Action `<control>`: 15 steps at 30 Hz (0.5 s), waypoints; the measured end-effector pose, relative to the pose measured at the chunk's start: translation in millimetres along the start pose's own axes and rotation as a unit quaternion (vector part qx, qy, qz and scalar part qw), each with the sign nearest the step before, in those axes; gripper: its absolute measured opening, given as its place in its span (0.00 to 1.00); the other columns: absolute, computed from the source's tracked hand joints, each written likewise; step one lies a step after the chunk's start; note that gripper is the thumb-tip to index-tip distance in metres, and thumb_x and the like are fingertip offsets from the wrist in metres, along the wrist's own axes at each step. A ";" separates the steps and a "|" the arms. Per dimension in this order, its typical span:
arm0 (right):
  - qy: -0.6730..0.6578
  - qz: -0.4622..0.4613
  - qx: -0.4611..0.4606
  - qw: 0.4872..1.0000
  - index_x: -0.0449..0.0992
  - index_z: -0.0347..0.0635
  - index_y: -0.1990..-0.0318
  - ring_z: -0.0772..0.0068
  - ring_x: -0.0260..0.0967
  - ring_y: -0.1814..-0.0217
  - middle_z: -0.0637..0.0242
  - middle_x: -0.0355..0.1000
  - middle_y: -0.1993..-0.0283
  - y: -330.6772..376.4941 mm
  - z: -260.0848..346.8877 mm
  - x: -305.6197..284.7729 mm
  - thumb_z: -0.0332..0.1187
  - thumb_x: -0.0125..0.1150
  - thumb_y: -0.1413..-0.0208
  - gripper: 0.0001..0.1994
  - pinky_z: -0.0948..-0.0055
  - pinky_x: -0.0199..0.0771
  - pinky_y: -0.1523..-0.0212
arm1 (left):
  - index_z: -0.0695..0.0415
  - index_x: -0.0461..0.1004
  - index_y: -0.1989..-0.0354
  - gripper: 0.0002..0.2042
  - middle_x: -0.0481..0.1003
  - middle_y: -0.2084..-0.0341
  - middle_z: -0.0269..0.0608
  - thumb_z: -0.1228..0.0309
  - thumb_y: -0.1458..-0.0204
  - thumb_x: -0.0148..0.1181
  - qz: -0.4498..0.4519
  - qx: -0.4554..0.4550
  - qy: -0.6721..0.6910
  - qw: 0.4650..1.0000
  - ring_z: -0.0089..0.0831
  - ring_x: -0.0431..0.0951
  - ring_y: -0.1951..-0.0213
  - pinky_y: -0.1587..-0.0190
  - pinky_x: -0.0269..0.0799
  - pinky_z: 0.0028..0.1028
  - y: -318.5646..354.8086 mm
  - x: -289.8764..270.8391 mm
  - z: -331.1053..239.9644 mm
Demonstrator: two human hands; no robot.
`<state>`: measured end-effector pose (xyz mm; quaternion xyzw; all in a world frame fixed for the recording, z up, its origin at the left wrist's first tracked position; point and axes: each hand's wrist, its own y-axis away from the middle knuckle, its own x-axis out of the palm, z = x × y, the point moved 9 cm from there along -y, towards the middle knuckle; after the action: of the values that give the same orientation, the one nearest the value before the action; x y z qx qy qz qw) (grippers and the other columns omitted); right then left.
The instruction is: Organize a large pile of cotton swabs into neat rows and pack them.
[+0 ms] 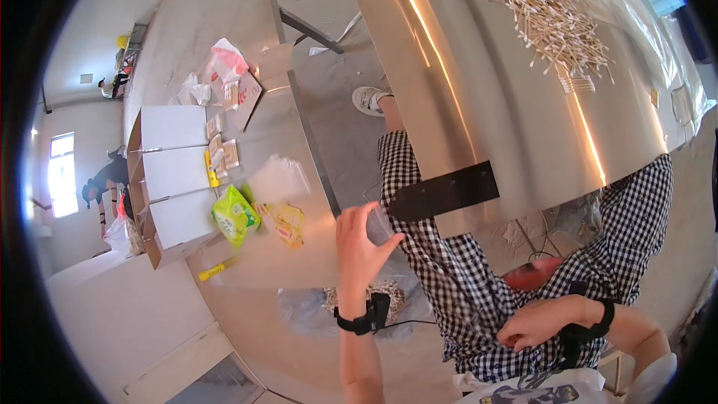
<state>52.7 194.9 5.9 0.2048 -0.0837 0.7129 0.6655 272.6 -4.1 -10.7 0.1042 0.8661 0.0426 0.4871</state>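
My left hand (357, 247) is raised between the two metal tables, thumb and fingers closed around a small clear plastic box (380, 226). The box is see-through, and I cannot make out anything inside it. My right hand (535, 323) rests on my lap over black-and-white checked trousers (464, 269). Its fingers are curled in, and nothing shows in them. Beyond it, a big loose heap of cotton swabs (550, 11) lies on the steel table (516, 127), apart from both hands. A small aligned row of swabs (576, 84) sits at the heap's near edge.
On the left table (277, 142) are a white-lined carton (176, 172), a green packet (235, 215), yellow tubes (215, 269) and several swab packs (224, 153). A black plate (449, 191) juts from the right table's edge. Beneath lies a bag of swabs (389, 295). People are in the background.
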 end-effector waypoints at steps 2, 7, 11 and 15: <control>0.106 -0.046 0.116 0.987 0.73 0.38 0.63 0.51 0.76 0.63 0.55 0.76 0.68 11.6 -15.5 -1.8 0.32 0.60 0.44 0.08 0.55 0.73 0.66 | 0.56 0.72 0.47 0.32 0.71 0.54 0.44 0.68 0.65 0.78 0.008 -0.003 0.008 1.000 0.45 0.69 0.48 0.44 0.66 0.40 -2.5 3.4 0.0; 0.271 -0.124 0.175 0.938 0.74 0.35 0.63 0.48 0.78 0.63 0.51 0.77 0.66 1.3 -24.4 5.0 0.34 0.61 0.47 0.10 0.53 0.76 0.69 | 0.58 0.72 0.47 0.33 0.71 0.52 0.44 0.64 0.63 0.79 0.000 0.021 0.023 1.000 0.45 0.69 0.47 0.42 0.65 0.40 -9.1 12.7 10.0; 0.248 -0.161 0.135 0.946 0.74 0.35 0.63 0.48 0.78 0.61 0.52 0.77 0.64 6.4 -19.3 -1.2 0.35 0.62 0.46 0.11 0.53 0.77 0.67 | 0.59 0.71 0.44 0.34 0.70 0.51 0.46 0.59 0.61 0.78 0.005 0.018 0.023 1.000 0.45 0.67 0.45 0.41 0.64 0.39 -10.5 21.2 15.2; 0.232 -0.134 0.187 0.945 0.74 0.35 0.62 0.47 0.78 0.58 0.52 0.77 0.63 4.9 -21.8 0.9 0.35 0.62 0.45 0.12 0.53 0.77 0.64 | 0.59 0.70 0.43 0.35 0.69 0.50 0.47 0.58 0.58 0.77 0.008 0.013 0.049 0.999 0.45 0.67 0.44 0.40 0.63 0.39 -5.1 25.6 26.1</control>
<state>43.9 203.8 -12.7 0.1641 0.2360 0.6480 0.7053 281.2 -4.1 -46.7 0.1147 0.8887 0.0406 0.4421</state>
